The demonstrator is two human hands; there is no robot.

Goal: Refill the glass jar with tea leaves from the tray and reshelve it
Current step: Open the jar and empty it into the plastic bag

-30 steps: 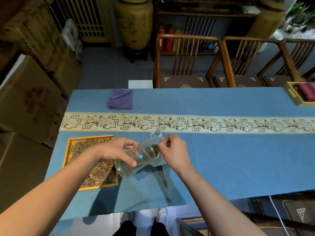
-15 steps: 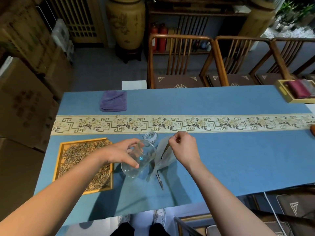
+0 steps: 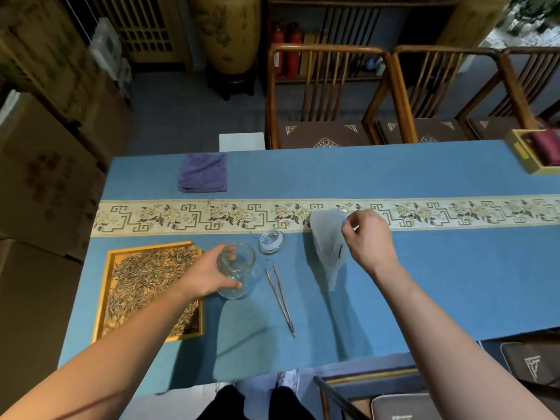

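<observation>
Head view: the left hand (image 3: pixel 209 274) wraps around the upright glass jar (image 3: pixel 237 269), just right of the tray (image 3: pixel 103 301) of tea leaves (image 3: pixel 145 283). The right hand (image 3: pixel 368 241) pinches a translucent bag (image 3: pixel 328 237). Lid (image 3: pixel 271 241) and tweezers (image 3: pixel 280 298) lie on the blue desk (image 3: pixel 439 283); wooden chairs (image 3: pixel 327 95) stand beyond

Empty glass jar (image 3: pixel 237 269) stands upright beside tray (image 3: pixel 104 294) of tea leaves (image 3: pixel 145 286).
</observation>
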